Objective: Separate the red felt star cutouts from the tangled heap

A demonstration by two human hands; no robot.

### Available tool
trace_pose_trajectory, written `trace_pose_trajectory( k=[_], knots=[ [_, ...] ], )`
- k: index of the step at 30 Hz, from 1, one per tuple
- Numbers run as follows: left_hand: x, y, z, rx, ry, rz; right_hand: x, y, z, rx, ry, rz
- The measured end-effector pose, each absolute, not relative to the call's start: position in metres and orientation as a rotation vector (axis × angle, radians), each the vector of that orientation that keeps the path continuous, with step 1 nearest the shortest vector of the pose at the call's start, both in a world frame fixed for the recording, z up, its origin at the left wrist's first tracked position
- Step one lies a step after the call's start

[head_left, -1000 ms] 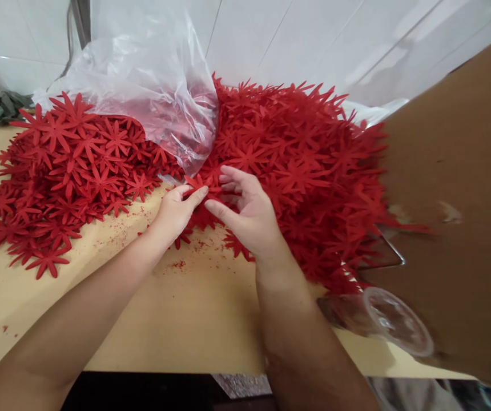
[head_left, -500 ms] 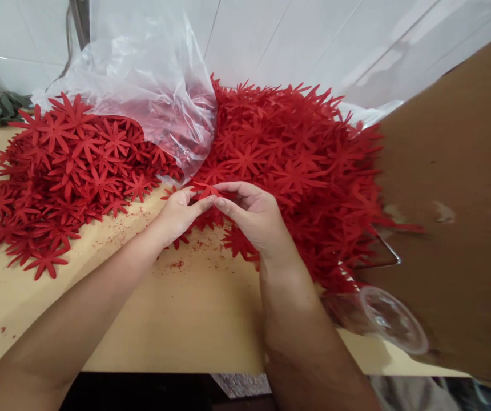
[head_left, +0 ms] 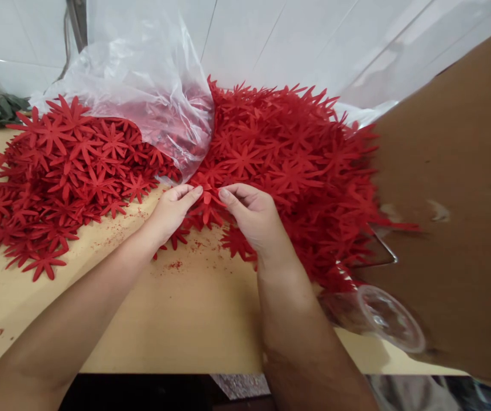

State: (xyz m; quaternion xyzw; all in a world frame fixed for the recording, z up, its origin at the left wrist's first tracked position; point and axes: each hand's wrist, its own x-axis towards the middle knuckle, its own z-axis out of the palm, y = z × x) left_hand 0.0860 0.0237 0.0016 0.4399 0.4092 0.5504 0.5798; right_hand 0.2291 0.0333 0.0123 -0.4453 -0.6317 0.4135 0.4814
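Between my two hands, a red flower cutout with narrow petals is held by its edges. My left hand pinches its left side between thumb and fingers. On the other side, my right hand has thumb and fingertips closed on a petal. Both hands are over the front edge of a large heap of red flower cutouts. To the left lies a second heap of the same red cutouts. Some cutouts behind the held one blend with it in colour.
A clear plastic bag covers the back of the left heap. On the right stands a brown cardboard sheet, with a clear plastic container near its foot. Red crumbs dot the wooden table. Dark green cloth lies at far left.
My hands have drawn slightly apart, from thumbs nearly touching to a small gap. The flower cutout now shows more openly between them.
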Motion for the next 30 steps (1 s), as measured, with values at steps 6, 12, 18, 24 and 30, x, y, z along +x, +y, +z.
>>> trace_pose_trajectory(
  k=[6,12,18,24,30],
  knots=[
    [0.086,0.022,0.003,1.070,0.936,1.250,0.221,0.031,0.010,-0.940,-1.574,1.004],
    [0.085,0.019,0.006,1.215,0.924,1.249,0.225,0.029,0.013,-0.968,-1.557,1.066],
    [0.084,0.024,0.000,1.223,1.028,1.302,0.231,0.040,0.007,-1.062,-1.207,1.093],
    [0.086,0.025,0.002,0.990,1.048,1.349,0.227,0.040,0.011,-1.061,-1.170,1.137],
    [0.086,0.023,0.005,0.949,1.105,1.333,0.226,0.037,0.014,-1.101,-1.154,1.060]
  ],
)
